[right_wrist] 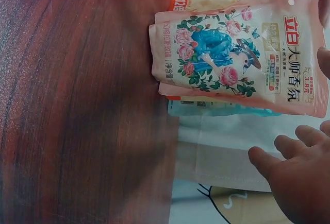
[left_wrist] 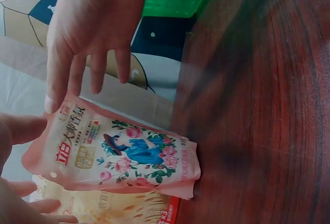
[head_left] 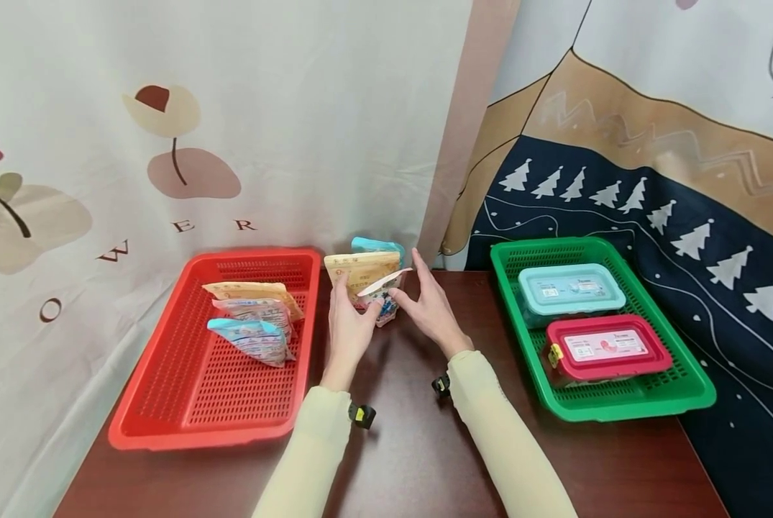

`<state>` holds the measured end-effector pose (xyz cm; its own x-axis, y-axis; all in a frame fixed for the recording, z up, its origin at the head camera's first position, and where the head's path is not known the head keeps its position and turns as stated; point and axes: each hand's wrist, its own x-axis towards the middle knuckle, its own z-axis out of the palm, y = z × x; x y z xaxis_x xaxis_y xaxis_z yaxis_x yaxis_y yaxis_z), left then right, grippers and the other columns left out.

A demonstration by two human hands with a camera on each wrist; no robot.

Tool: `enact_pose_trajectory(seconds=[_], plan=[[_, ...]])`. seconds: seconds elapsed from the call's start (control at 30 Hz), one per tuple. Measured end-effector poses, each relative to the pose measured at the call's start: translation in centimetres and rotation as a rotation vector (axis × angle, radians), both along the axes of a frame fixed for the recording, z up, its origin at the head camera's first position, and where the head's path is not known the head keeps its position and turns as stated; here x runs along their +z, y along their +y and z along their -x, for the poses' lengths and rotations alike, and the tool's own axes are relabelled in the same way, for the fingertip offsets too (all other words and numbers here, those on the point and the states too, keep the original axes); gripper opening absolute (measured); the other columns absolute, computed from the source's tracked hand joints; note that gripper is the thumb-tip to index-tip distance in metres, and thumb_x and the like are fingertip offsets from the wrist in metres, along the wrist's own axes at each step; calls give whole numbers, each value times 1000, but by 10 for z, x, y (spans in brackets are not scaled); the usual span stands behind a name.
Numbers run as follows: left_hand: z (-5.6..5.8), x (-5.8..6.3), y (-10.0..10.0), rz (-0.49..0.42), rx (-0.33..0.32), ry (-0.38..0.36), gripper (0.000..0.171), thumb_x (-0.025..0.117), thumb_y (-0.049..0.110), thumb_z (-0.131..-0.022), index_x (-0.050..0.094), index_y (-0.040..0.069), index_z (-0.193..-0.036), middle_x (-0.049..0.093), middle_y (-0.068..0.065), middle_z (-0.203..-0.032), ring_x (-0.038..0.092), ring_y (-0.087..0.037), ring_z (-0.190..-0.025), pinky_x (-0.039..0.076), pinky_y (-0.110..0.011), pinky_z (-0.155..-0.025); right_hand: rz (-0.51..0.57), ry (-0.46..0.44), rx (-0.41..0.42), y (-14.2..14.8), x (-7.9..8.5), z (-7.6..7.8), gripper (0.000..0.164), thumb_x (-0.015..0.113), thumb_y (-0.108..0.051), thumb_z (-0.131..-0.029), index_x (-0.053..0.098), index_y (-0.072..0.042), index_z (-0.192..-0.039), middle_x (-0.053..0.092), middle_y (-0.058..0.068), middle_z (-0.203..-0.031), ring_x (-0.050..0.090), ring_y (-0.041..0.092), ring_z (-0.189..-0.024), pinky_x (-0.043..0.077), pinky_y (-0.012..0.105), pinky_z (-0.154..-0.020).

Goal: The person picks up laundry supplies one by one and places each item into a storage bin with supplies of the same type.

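A pink laundry detergent pouch [right_wrist: 221,54], printed with roses and a figure in a blue dress, stands upright on the table at the back middle. My left hand [head_left: 349,327] is at its left side, fingers spread and the thumb by the top edge. On the other side, my right hand [head_left: 433,311] has its fingers extended, with its thumb at the pouch's upper corner. Right behind the pink pouch is a yellow pouch [head_left: 354,265], and a light blue pouch [head_left: 380,244] shows behind that, mostly hidden.
To the left lies a red basket [head_left: 159,360] with a yellow pouch [head_left: 250,290] and two blue-and-white pouches [head_left: 252,338] standing inside. At the right, a green basket [head_left: 632,410] holds a light blue lidded box [head_left: 570,288] and a red lidded box [head_left: 606,349]. Curtains [head_left: 334,129] hang behind the table.
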<state>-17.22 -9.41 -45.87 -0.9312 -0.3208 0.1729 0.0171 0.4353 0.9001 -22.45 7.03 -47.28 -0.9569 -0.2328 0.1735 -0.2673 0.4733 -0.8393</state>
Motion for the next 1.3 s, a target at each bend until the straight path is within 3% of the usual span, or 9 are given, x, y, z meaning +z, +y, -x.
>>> enact_pose_trajectory(seconds=[0.1, 0.23, 0.43, 0.63, 0.77, 0.9, 1.3], plan=[[5, -2, 2, 4, 3, -4, 72, 79, 17, -92, 44, 7, -154, 57, -18, -137, 59, -32, -111, 51, -45, -93, 2, 8, 1, 0, 0, 0, 85, 68, -41, -100, 19, -20, -167, 23, 2, -171, 26, 23, -155, 26, 51, -123], [10, -3, 3, 15, 1, 16, 63, 79, 13, -91, 53, 11, -149, 64, -15, -113, 61, -25, -85, 50, -35, -69, 4, 32, 3, 0, 0, 1, 80, 69, -37, -101, 25, -16, -165, 29, 3, -169, 30, 24, -153, 27, 49, -122], [12, -7, 4, 68, 20, 95, 40, 79, 9, -91, 72, 12, -130, 72, -10, -110, 62, -24, -81, 48, -34, -70, 35, 50, -7, 1, -1, 2, 67, 70, -28, -101, 40, -10, -159, 45, 9, -160, 43, 27, -146, 35, 48, -119], [9, -9, 7, 107, 61, 166, 20, 77, 7, -91, 82, 12, -109, 79, -6, -96, 67, -26, -79, 49, -40, -69, 38, 86, -38, 2, 0, 2, 40, 70, -18, -101, 62, -10, -139, 62, 8, -136, 58, 24, -125, 46, 44, -111], [9, -9, 8, 113, 91, 170, 20, 76, 3, -88, 84, 14, -103, 80, -5, -97, 73, -31, -85, 52, -46, -71, 34, 154, -64, 3, -2, 2, 21, 70, -12, -100, 73, -10, -121, 67, 6, -118, 63, 21, -109, 52, 40, -100], [8, -8, 7, 114, 99, 150, 21, 76, 3, -87, 85, 15, -102, 79, -5, -97, 73, -33, -87, 52, -47, -72, 59, 201, -86, 4, -5, 0, 12, 70, -11, -100, 77, -9, -109, 70, 4, -108, 64, 19, -100, 54, 38, -91], [4, -1, 7, 124, 91, 165, 21, 76, 3, -85, 85, 15, -100, 79, -5, -91, 68, -33, -74, 49, -47, -66, 112, 246, -116, 6, -3, -8, 9, 72, -12, -99, 78, -9, -104, 71, 2, -103, 65, 17, -95, 55, 37, -85]])
